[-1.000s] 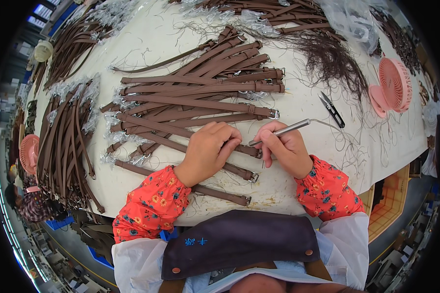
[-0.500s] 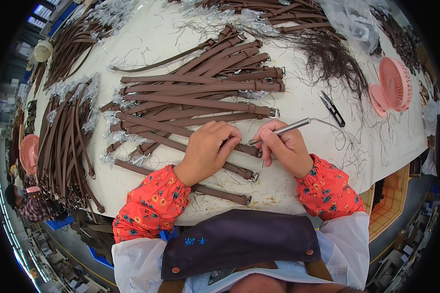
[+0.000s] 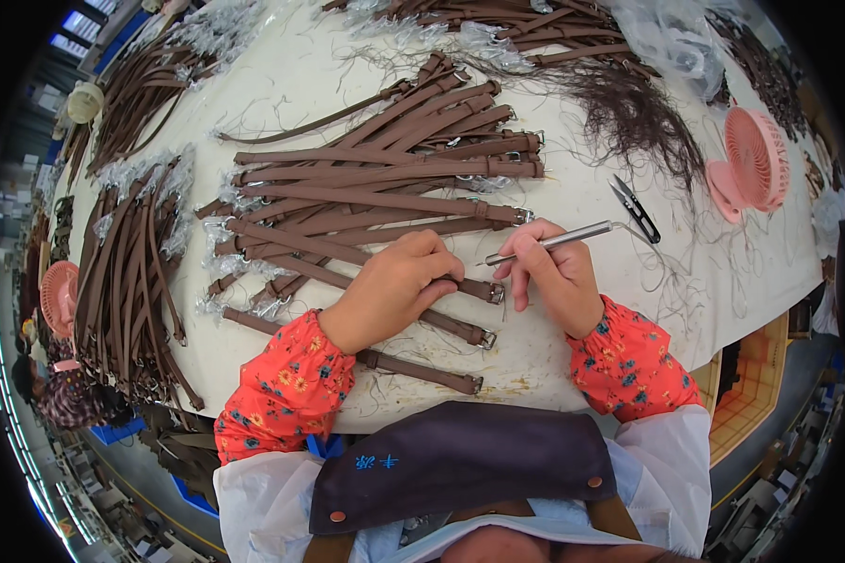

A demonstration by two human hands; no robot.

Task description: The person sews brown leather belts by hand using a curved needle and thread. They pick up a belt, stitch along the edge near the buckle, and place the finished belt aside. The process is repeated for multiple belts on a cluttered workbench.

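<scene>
My left hand [image 3: 385,291] rests over a brown strap [image 3: 474,286], its thumb and fingers pinched together near the strap's buckle [image 3: 497,294]. My right hand [image 3: 561,281] grips a slim silver pen-shaped tool [image 3: 568,236] with a fine tip and a thin cord at its back end. That tip points left, just above the strap beside my left fingertips. Whether it touches anything is too small to tell. More brown straps [image 3: 366,194] with metal buckles lie in a crossed pile beyond my hands. Two straps [image 3: 421,372] lie nearer me, partly under my left arm.
Black thread snips [image 3: 637,210] lie right of the tool, among loose threads. Behind them spreads a dark thread tangle [image 3: 634,122]. A pink fan [image 3: 756,159] stands at the right. Another strap bundle [image 3: 127,272] hangs over the table's left edge. Clear plastic [image 3: 671,42] lies at the back.
My right hand has lifted slightly, bringing the pen-shaped tool's tip up from the strap. My left hand has shifted a little to the left, still pinched at the strap.
</scene>
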